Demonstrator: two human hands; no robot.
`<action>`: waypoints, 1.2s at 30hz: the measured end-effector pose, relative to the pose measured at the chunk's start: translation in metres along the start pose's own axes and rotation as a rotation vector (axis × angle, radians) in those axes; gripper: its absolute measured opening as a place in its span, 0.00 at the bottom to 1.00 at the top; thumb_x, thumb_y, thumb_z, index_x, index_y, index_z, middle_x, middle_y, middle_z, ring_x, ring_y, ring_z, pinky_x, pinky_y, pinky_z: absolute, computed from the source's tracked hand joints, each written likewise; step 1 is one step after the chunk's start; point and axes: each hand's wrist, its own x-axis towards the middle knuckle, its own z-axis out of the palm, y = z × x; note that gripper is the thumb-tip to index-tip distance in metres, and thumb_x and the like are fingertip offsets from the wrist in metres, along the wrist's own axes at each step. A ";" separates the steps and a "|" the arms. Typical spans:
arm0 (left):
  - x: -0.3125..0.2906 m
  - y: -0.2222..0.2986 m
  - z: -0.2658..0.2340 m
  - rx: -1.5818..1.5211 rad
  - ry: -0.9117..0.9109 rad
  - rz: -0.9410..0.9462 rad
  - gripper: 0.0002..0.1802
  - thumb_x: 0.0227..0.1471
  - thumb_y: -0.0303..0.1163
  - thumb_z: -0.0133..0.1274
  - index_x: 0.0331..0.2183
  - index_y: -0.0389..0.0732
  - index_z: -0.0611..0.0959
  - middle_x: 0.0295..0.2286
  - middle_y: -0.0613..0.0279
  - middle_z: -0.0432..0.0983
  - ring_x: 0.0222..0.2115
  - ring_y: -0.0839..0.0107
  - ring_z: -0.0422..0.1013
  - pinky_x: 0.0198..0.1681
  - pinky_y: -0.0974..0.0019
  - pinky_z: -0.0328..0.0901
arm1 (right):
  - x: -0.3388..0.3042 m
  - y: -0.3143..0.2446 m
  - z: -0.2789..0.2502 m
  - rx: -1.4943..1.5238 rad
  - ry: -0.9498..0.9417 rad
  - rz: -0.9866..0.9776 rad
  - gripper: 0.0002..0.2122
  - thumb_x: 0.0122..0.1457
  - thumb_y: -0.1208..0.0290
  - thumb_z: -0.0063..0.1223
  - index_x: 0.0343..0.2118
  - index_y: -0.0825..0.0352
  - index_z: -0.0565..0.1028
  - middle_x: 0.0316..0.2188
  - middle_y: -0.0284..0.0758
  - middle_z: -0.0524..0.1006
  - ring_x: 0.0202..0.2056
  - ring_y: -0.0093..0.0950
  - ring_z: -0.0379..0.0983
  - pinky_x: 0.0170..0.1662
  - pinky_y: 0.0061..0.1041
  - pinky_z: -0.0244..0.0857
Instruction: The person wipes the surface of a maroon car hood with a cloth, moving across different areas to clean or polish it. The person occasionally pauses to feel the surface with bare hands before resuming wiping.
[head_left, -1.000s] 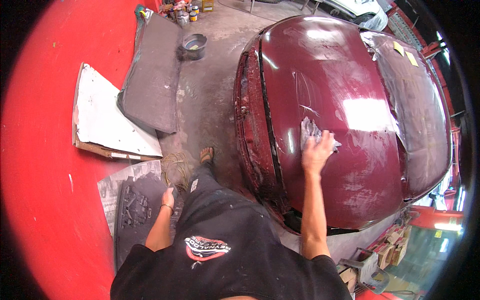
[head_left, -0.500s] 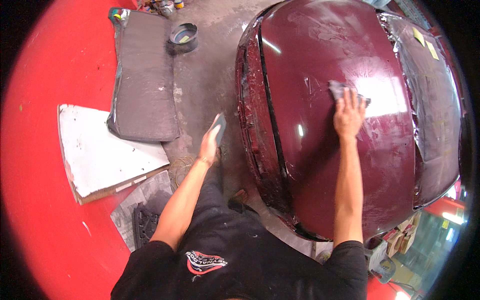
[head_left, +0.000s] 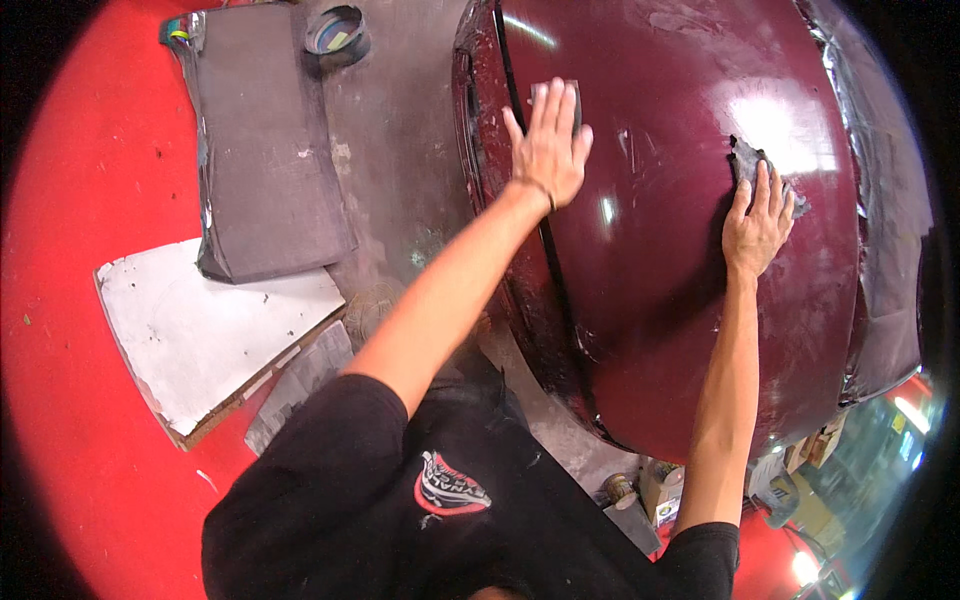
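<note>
As flatness likely spreads pressure, your open left hand [head_left: 548, 158] covers the maroon panel's [head_left: 645, 260] left-side dark pad [head_left: 573, 97]; your open right hand [head_left: 758, 225] — its right-side grey rag [head_left: 743, 160].

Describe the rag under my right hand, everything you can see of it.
The rag looks like soft cloth, dark grey with lighter patches, crumpled and ragged-edged. It lies bunched on the maroon car hood, toward the windshield side. The right hand rests over it, palm down, hiding its middle; parts stick out to the hand's upper left and to its right. Whether it is wet cannot be told.
</note>
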 end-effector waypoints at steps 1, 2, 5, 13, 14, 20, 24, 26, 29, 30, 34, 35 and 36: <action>0.024 -0.008 -0.002 0.024 0.030 0.001 0.39 0.73 0.54 0.32 0.75 0.44 0.53 0.76 0.56 0.43 0.77 0.56 0.40 0.74 0.25 0.33 | 0.001 0.002 0.000 0.021 0.008 -0.005 0.25 0.75 0.46 0.39 0.71 0.43 0.68 0.73 0.29 0.65 0.74 0.46 0.54 0.74 0.55 0.48; 0.051 -0.013 -0.008 0.013 0.001 -0.037 0.39 0.73 0.54 0.32 0.75 0.44 0.54 0.76 0.57 0.44 0.77 0.56 0.41 0.74 0.26 0.34 | 0.000 0.006 -0.001 0.039 0.016 -0.011 0.25 0.75 0.46 0.38 0.72 0.43 0.67 0.73 0.30 0.65 0.74 0.46 0.54 0.74 0.57 0.47; 0.083 -0.034 -0.016 0.035 0.014 -0.110 0.39 0.73 0.54 0.33 0.75 0.43 0.55 0.76 0.55 0.45 0.76 0.54 0.41 0.74 0.26 0.35 | 0.007 -0.007 0.007 0.088 0.025 -0.036 0.26 0.75 0.46 0.38 0.72 0.43 0.66 0.74 0.31 0.63 0.74 0.47 0.53 0.74 0.60 0.46; 0.024 -0.007 0.007 0.010 0.035 0.100 0.39 0.72 0.52 0.34 0.75 0.45 0.54 0.76 0.56 0.45 0.76 0.56 0.42 0.75 0.29 0.33 | 0.004 0.008 0.005 0.023 -0.002 -0.043 0.26 0.75 0.46 0.37 0.72 0.47 0.66 0.73 0.35 0.64 0.74 0.47 0.54 0.73 0.60 0.47; 0.052 -0.017 0.005 0.015 0.053 0.062 0.39 0.72 0.54 0.32 0.75 0.44 0.55 0.75 0.56 0.46 0.76 0.56 0.43 0.75 0.29 0.33 | 0.007 0.002 0.005 0.040 0.003 -0.050 0.26 0.75 0.46 0.37 0.72 0.47 0.66 0.73 0.35 0.64 0.74 0.47 0.54 0.73 0.59 0.47; 0.047 0.000 0.016 -0.116 0.168 0.002 0.39 0.72 0.53 0.35 0.74 0.42 0.56 0.75 0.54 0.47 0.76 0.55 0.42 0.76 0.31 0.32 | 0.003 0.001 0.005 0.032 -0.009 -0.050 0.26 0.75 0.47 0.36 0.72 0.48 0.67 0.73 0.35 0.65 0.73 0.48 0.55 0.74 0.55 0.48; -0.003 0.003 0.017 -0.096 0.066 0.066 0.40 0.72 0.52 0.34 0.75 0.42 0.52 0.76 0.55 0.43 0.77 0.55 0.40 0.75 0.30 0.30 | 0.002 0.005 0.001 0.029 0.004 -0.051 0.26 0.75 0.47 0.37 0.71 0.48 0.67 0.72 0.34 0.66 0.73 0.47 0.55 0.73 0.54 0.49; 0.040 -0.012 0.013 -0.068 0.134 0.046 0.40 0.72 0.52 0.33 0.75 0.42 0.52 0.76 0.55 0.44 0.76 0.55 0.40 0.76 0.31 0.30 | 0.005 0.001 0.001 0.052 0.015 -0.070 0.26 0.75 0.48 0.38 0.71 0.48 0.67 0.72 0.34 0.66 0.73 0.47 0.55 0.73 0.53 0.49; 0.097 -0.030 0.003 -0.062 0.134 -0.039 0.41 0.72 0.52 0.33 0.75 0.39 0.53 0.75 0.53 0.45 0.76 0.56 0.41 0.77 0.35 0.33 | 0.011 -0.004 0.004 0.071 0.031 -0.094 0.26 0.74 0.48 0.39 0.71 0.48 0.67 0.72 0.35 0.66 0.73 0.47 0.56 0.73 0.53 0.49; 0.093 -0.027 0.007 -0.078 0.178 -0.041 0.40 0.72 0.52 0.33 0.74 0.39 0.54 0.75 0.51 0.46 0.76 0.54 0.43 0.77 0.34 0.34 | 0.010 -0.004 0.003 0.058 0.022 -0.092 0.26 0.74 0.48 0.39 0.71 0.48 0.67 0.72 0.35 0.67 0.73 0.47 0.56 0.73 0.53 0.50; 0.013 0.005 0.014 -0.127 0.106 0.048 0.41 0.71 0.50 0.37 0.75 0.38 0.52 0.75 0.48 0.44 0.76 0.50 0.41 0.77 0.35 0.33 | 0.003 -0.003 -0.004 0.025 -0.009 -0.048 0.26 0.75 0.49 0.38 0.71 0.50 0.68 0.72 0.36 0.67 0.73 0.47 0.56 0.75 0.50 0.47; -0.004 0.008 0.014 -0.152 0.087 0.064 0.41 0.71 0.50 0.37 0.75 0.38 0.52 0.75 0.47 0.44 0.76 0.49 0.40 0.77 0.34 0.32 | 0.002 -0.002 -0.005 0.019 -0.022 -0.043 0.26 0.75 0.49 0.38 0.71 0.51 0.68 0.72 0.37 0.67 0.73 0.47 0.55 0.76 0.48 0.46; -0.007 0.005 0.009 -0.052 0.037 0.070 0.41 0.71 0.50 0.37 0.75 0.38 0.51 0.75 0.48 0.42 0.76 0.51 0.39 0.76 0.32 0.31 | 0.003 -0.002 -0.005 0.022 -0.014 -0.044 0.26 0.75 0.49 0.38 0.71 0.49 0.68 0.72 0.36 0.66 0.73 0.47 0.55 0.75 0.50 0.47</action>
